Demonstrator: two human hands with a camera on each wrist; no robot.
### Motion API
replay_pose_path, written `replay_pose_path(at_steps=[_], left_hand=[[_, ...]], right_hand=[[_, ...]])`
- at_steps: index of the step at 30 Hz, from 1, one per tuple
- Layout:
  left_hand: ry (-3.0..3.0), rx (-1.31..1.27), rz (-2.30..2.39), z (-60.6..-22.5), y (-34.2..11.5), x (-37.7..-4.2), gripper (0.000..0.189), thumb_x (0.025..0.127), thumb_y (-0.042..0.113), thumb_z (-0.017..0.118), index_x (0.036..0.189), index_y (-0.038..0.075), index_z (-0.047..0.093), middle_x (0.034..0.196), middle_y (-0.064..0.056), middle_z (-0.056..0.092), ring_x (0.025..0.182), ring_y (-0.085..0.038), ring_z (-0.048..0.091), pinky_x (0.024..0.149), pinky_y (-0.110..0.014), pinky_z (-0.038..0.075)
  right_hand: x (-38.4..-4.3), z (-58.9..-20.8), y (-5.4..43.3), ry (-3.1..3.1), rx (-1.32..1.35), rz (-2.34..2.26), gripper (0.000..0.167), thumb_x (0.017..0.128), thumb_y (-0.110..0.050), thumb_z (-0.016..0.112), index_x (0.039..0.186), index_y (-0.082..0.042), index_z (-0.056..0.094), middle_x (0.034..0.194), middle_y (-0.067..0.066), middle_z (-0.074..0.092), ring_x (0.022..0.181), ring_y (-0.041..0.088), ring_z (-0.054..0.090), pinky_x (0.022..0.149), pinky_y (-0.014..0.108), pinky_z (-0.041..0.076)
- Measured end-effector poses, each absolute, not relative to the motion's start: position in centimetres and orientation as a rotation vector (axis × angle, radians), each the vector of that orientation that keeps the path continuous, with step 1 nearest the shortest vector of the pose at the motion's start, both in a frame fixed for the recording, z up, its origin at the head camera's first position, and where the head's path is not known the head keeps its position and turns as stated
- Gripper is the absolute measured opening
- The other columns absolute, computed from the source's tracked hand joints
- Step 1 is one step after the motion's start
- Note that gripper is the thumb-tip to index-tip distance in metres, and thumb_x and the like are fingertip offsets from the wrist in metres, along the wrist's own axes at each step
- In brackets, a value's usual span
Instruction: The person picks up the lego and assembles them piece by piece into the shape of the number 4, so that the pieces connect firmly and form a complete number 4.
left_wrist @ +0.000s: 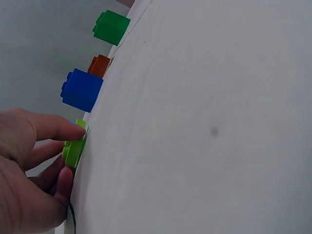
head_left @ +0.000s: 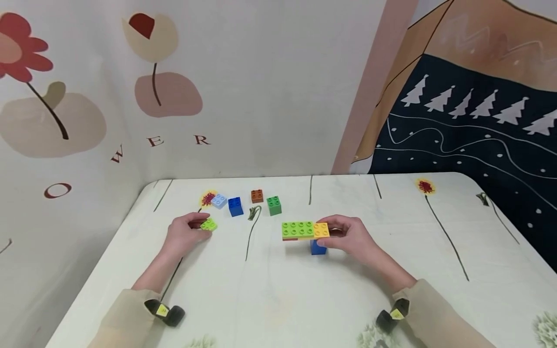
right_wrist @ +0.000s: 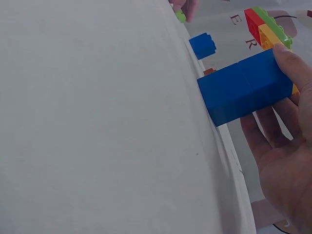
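My left hand (head_left: 184,235) pinches a small lime green toy brick (head_left: 209,224) between thumb and fingers, low at the table surface. In the left wrist view the thumb is at one end of that brick (left_wrist: 74,152) and a fingertip at the other. On the right, my right hand (head_left: 353,238) grips a built piece of joined toy bricks. It has two stacked blue bricks (right_wrist: 243,85), with yellow (head_left: 321,229), red (right_wrist: 253,23) and long lime green (head_left: 298,229) bricks at the top, jutting out leftward. The fingers partly cover the yellow part.
Behind the hands lie loose bricks: light blue (head_left: 219,201), dark blue (head_left: 235,206), brown (head_left: 257,195) and green (head_left: 274,205). They stand on a white flower-print cloth over the table (head_left: 270,295). A printed curtain (head_left: 270,96) hangs behind the far edge.
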State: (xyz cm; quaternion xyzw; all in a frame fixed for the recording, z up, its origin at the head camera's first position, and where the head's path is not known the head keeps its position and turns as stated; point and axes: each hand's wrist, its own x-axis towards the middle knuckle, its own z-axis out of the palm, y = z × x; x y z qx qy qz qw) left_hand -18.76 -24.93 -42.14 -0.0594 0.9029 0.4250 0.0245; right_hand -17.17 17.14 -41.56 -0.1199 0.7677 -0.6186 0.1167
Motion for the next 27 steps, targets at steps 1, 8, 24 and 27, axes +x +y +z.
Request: replay_pose_path(at_steps=[1,8,24,27], left_hand=[[2.78,-0.17,1.319,-42.2,-25.0,-18.8,0.048,0.089,0.006,0.074,0.135,-0.003,0.062,0.129,-0.022,0.063,0.113,-0.033,0.057,0.09,-0.038,0.049],[2.74,-0.07,1.332,-41.8,-24.9,-18.4,0.045,0.09,0.006,0.076,0.133,-0.003,0.064,0.118,-0.018,0.066,0.1,-0.028,0.055,0.077,-0.027,0.048],[2.742,0.125,1.38,-40.6,-21.2,-17.0,0.044,0.088,0.005,0.078,0.13,-0.002,0.067,0.12,-0.016,0.067,0.102,-0.027,0.061,0.085,-0.03,0.056],[2.743,0.148,1.431,-40.1,-20.4,-16.8,0.043,0.088,0.006,0.079,0.129,-0.001,0.068,0.121,-0.014,0.066,0.102,-0.027,0.062,0.084,-0.025,0.055]], right_hand=[[-17.2,-41.6,17.1,2.244,-0.353,-1.812,0.045,0.085,-0.007,0.084,0.125,0.004,0.067,0.12,0.019,0.07,0.102,0.03,0.07,0.081,0.027,0.059],[-17.4,-41.5,17.2,2.217,-0.374,-1.815,0.046,0.085,-0.008,0.084,0.126,0.005,0.067,0.12,0.019,0.07,0.102,0.03,0.071,0.082,0.028,0.059],[-17.5,-41.7,17.2,2.204,-0.371,-1.804,0.043,0.084,-0.004,0.084,0.122,0.006,0.068,0.117,0.019,0.07,0.099,0.028,0.072,0.081,0.028,0.06],[-17.5,-41.5,17.2,2.206,-0.359,-1.807,0.042,0.083,-0.003,0.084,0.122,0.006,0.068,0.117,0.018,0.07,0.1,0.029,0.072,0.081,0.028,0.06]])
